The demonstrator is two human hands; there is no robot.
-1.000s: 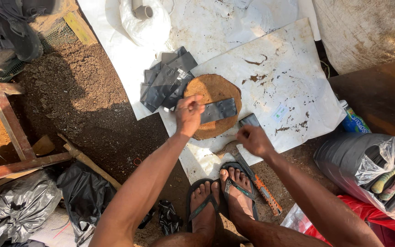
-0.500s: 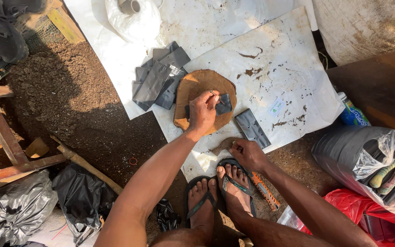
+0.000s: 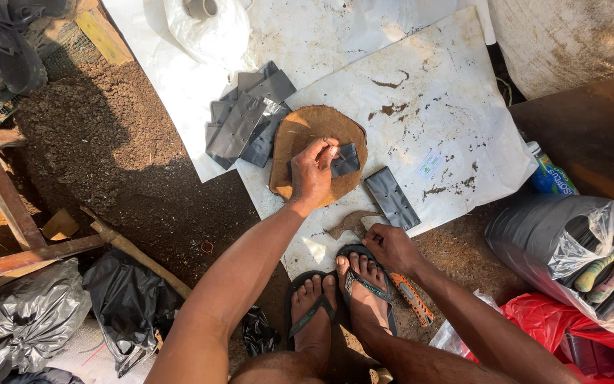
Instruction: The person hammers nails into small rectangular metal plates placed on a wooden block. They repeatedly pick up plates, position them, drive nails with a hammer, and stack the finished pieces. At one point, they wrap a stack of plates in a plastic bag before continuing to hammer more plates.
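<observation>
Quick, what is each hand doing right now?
Left hand: closed, pinching a small dark bag on the round brown mat.
Right hand: loosely curled, holding nothing visible, resting by the foot.

Outdoor dirt-floor work yard: soil [image 3: 108,156], tarp [image 3: 421,92]

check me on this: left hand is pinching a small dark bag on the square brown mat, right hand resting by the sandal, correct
Not quite: the brown mat is roundish, not square, as the head view shows. The rest holds: the left hand pinches the small dark bag, and the right hand rests by the sandal.
</observation>
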